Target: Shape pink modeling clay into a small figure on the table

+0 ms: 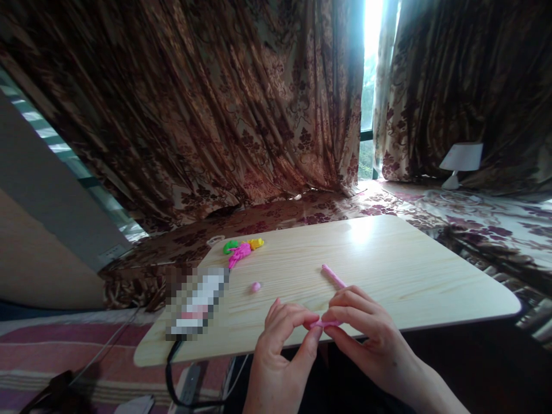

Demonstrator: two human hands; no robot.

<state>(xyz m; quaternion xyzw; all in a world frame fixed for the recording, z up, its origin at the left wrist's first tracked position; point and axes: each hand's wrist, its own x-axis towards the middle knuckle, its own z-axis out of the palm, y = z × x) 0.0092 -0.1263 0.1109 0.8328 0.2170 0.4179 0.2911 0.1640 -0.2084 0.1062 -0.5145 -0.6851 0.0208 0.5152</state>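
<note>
Between the fingertips of both hands is a small strip of pink modelling clay (324,324), held just above the table's near edge. My left hand (287,351) pinches its left end between thumb and fingers. On the other end, my right hand (366,328) is closed with thumb and index finger, covering part of the strip. A longer pink clay roll (333,276) lies on the table just beyond my right hand, its near end hidden by the fingers. To the left rests a small pink ball (256,286), apart from both hands.
The pale wooden table (288,264) has rounded corners. Green (230,247), magenta (240,253) and yellow (257,244) pieces lie at its far left. A blurred-out object (198,302) with a black strap is on the left side. Beyond stand curtains and a white lamp (461,158).
</note>
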